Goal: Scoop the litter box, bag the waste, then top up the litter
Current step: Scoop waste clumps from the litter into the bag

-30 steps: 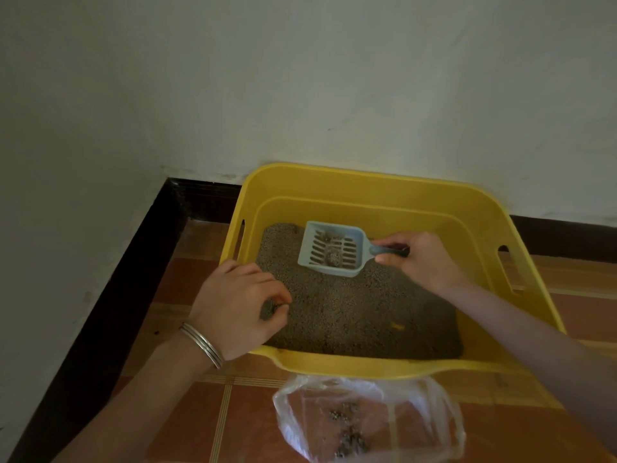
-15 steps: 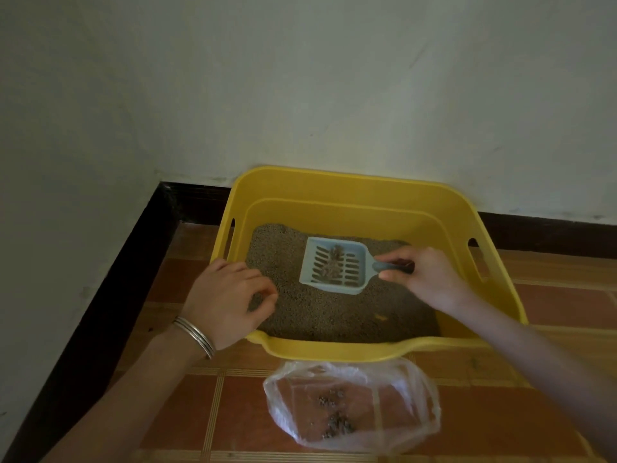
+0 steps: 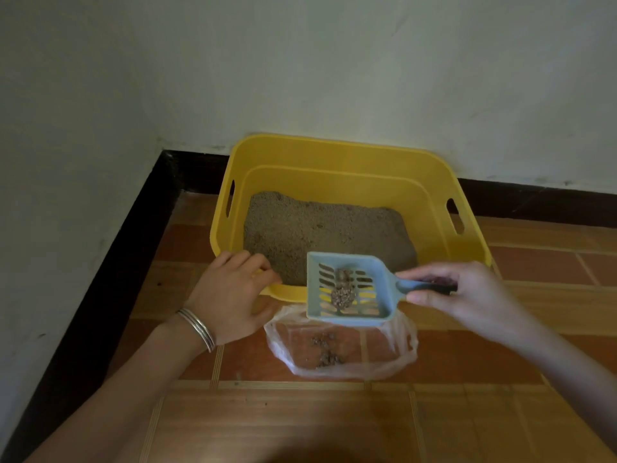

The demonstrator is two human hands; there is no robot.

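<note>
Right hand (image 3: 467, 295) pinches the blue slotted scoop (image 3: 367, 315), clumps (image 3: 342, 292) aboard, level over the clear plastic bag (image 3: 394, 359) just before the yellow litter box (image 3: 334, 155). Left hand (image 3: 230, 295) hovers loose-fingered, grip empty. The bag's mouth looks slack: tip now and clumps could scatter onto tiles (image 3: 300, 422).

Walls (image 3: 334, 78) hem the litter box (image 3: 337, 146) behind and left; floor (image 3: 547, 272) lies open rightward
</note>
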